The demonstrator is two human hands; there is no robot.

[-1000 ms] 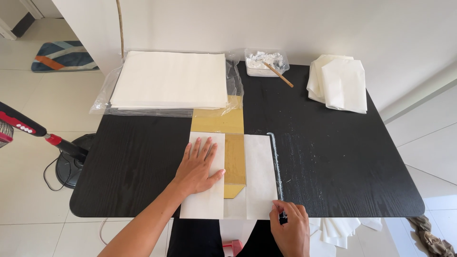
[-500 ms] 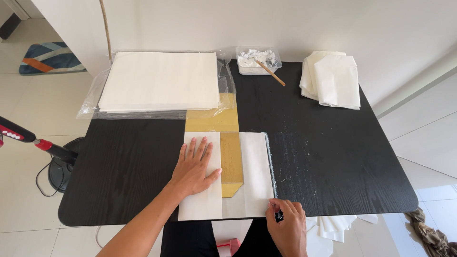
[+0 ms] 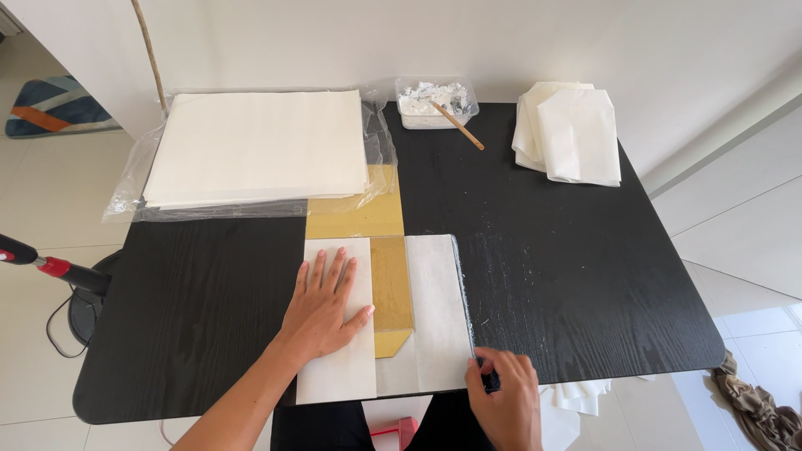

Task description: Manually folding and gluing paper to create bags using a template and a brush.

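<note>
The left hand (image 3: 322, 307), fingers spread flat, presses the folded white paper sheet (image 3: 380, 317) at the black wooden worktop's (image 3: 585, 276) six o'clock edge; the right hand's (image 3: 504, 399) fingers pinch a dark tool (image 3: 491, 382) (kind unclear). One flap looks folded, the other apparently unfinished.

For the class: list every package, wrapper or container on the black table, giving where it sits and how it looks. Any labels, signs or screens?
Plastic wrapper: far left, clear, crinkled, open around a flat stack of white sheets.
Plastic tub: far middle, clear, rectangular, holding white scraps, with a wooden stick leaning out of it.
Labels, signs, screens: none visible.
</note>
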